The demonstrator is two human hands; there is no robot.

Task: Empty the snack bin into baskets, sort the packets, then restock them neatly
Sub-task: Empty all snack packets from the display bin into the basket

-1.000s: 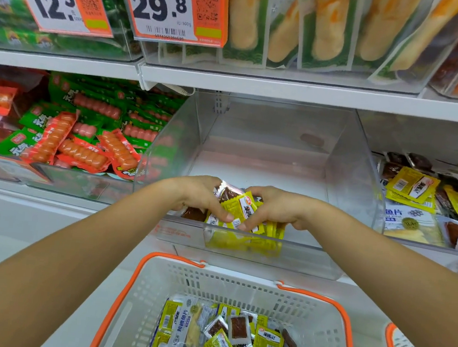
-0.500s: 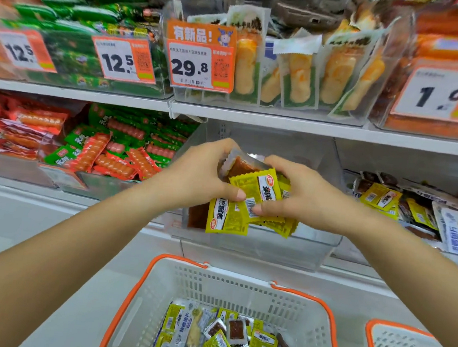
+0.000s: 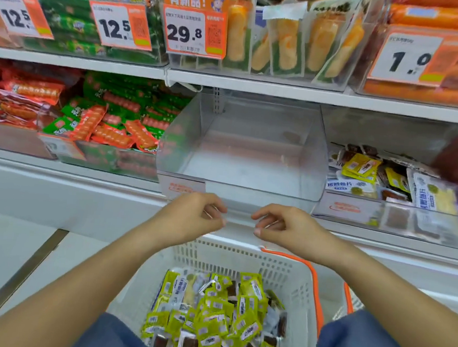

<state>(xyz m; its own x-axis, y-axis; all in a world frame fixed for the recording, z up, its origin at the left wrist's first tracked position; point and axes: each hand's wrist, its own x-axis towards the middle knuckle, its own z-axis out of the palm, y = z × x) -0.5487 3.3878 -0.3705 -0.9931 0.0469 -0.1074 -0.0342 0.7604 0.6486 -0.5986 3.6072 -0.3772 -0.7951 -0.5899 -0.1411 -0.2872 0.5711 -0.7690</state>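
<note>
Shop shelves, centre frame: the clear bin [image 3: 240,157] is empty now! The last packets [image 3: 216,320] have dropped into the basket [image 3: 291,274] below. Left hand [image 3: 190,217] and right hand [image 3: 284,229] hover loosely curled, holding nothing. Sorting comes next.

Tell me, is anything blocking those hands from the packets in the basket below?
Nothing visible. The left hand and right hand hang empty above the basket, whose top is open. The packets lie uncovered in it, between the person's knees.
</note>
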